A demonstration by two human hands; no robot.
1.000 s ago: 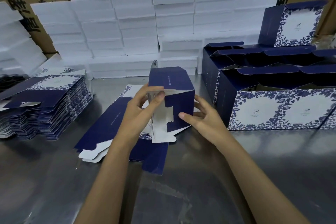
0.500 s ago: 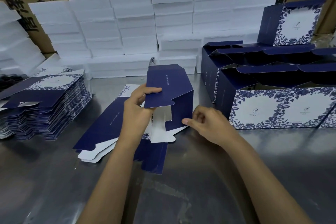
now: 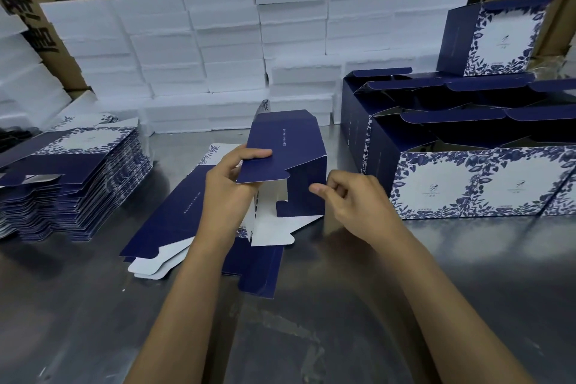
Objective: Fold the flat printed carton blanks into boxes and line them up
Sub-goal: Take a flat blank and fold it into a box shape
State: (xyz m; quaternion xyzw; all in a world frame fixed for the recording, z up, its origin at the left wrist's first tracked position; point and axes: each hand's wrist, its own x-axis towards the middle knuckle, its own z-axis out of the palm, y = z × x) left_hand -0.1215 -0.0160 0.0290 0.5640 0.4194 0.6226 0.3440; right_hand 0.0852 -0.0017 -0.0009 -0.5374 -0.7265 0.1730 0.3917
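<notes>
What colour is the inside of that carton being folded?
White, on the carton's inner flaps; head view.

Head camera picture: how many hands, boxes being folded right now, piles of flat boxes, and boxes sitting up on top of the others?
Hands: 2 (left hand, right hand)
Box being folded: 1
Piles of flat blanks: 2 (tall stack, small pile)
Box on top of the folded rows: 1
Total: 6
</notes>
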